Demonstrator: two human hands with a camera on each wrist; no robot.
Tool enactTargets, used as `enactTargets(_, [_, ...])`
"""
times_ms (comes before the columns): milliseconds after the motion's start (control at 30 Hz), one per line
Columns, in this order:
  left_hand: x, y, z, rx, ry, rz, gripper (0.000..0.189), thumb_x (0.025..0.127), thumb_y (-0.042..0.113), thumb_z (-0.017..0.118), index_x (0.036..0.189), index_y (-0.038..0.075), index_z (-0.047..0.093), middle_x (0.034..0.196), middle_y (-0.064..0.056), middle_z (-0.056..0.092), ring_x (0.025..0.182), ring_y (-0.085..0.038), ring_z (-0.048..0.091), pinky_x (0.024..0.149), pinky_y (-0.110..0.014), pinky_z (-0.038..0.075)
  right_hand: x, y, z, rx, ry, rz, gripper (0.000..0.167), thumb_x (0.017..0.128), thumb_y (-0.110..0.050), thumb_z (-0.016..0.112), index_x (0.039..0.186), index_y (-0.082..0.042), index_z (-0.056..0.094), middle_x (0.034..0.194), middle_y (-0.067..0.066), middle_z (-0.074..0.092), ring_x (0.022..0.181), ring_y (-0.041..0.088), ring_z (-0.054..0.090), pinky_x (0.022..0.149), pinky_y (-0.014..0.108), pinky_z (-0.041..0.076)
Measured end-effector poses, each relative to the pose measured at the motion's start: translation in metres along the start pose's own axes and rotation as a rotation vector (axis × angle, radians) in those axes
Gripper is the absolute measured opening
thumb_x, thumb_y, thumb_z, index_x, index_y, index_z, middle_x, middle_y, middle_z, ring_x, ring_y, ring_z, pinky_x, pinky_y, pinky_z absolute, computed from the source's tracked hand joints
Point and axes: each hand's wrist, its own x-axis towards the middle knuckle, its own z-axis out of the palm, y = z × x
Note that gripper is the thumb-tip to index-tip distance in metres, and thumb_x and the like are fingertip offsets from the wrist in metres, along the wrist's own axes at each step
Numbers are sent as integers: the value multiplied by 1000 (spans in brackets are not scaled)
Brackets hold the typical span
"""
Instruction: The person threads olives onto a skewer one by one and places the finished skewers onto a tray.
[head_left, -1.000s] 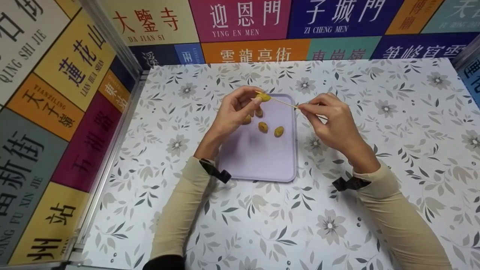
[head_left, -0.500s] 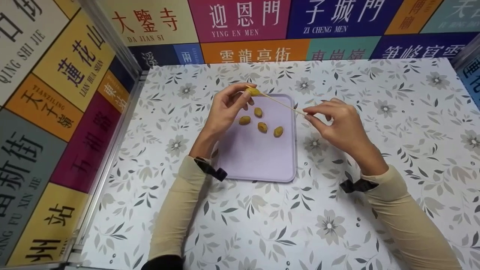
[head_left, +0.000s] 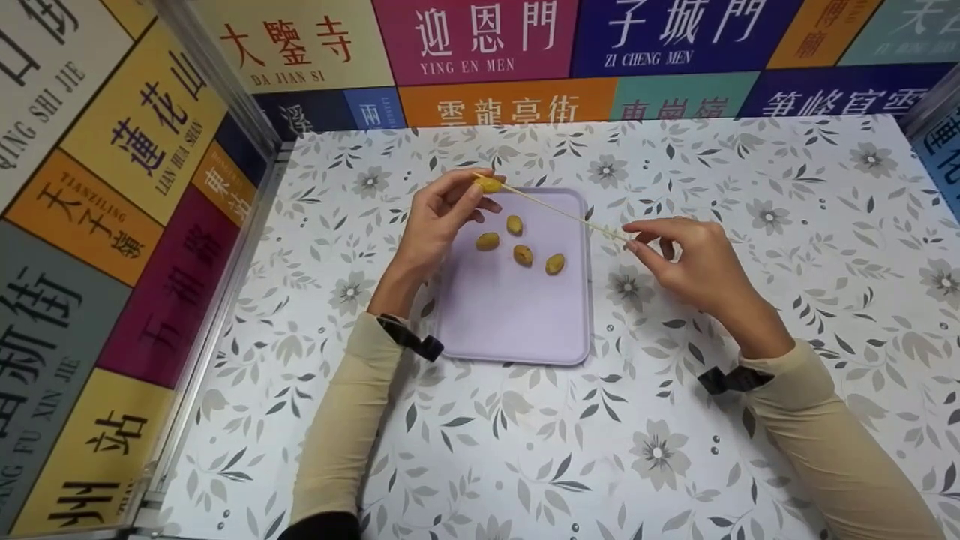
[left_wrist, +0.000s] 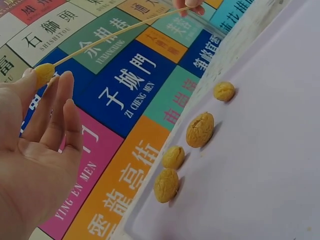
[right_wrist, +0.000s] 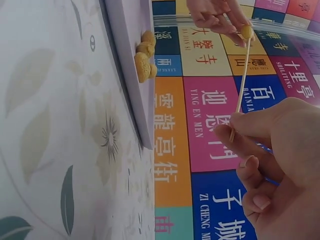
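Skewer (head_left: 555,208), thin and pale like bamboo, spans the gap between the two hands, running from far left to near right. Left hand (head_left: 433,221): thumb and index finger clamped on one yellow, olive-shaped fruit (head_left: 489,185), held raised by the far edge of the tray as seen from the head. The skewer's tip shows beyond that fruit's left side. Right hand (head_left: 697,262): thumb and index finger clamped on the skewer's opposite end, right of the tray. Four wrinkled fruits (head_left: 523,255) of like colour lie apart from one another on the far half of the lilac rectangular tray (head_left: 517,315). Tray rests on the counter (head_left: 525,457), patterned with grey leaves and flowers. Lettered panels (head_left: 480,37) stand along the far and left sides.
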Motion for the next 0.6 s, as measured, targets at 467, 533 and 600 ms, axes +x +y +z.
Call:
enactTargets(467, [0, 4, 2, 28, 22, -10, 27, 111, 15, 64, 136, 9, 72, 121, -14, 77, 95, -29, 73, 82, -30, 57, 1, 2, 8, 19, 34, -26, 4, 97, -9, 81, 101, -8, 82, 87, 2, 78, 65, 15, 50, 64, 17, 34])
enactTargets(533, [-1, 5, 1, 39, 15, -7, 27, 110, 16, 64, 135, 9, 73, 121, -15, 77, 94, -28, 72, 81, -30, 56, 2, 2, 10, 23, 42, -37, 4, 96, -6, 82, 100, -8, 83, 85, 3, 77, 66, 15, 49, 64, 18, 33])
enactTargets(600, [-2, 6, -1, 55, 6, -2, 26, 110, 16, 64, 134, 9, 74, 121, -16, 77, 93, -28, 71, 81, -31, 56, 2, 3, 11, 22, 42, -45, 5, 95, -6, 83, 99, -8, 83, 83, 4, 75, 67, 12, 47, 65, 19, 33])
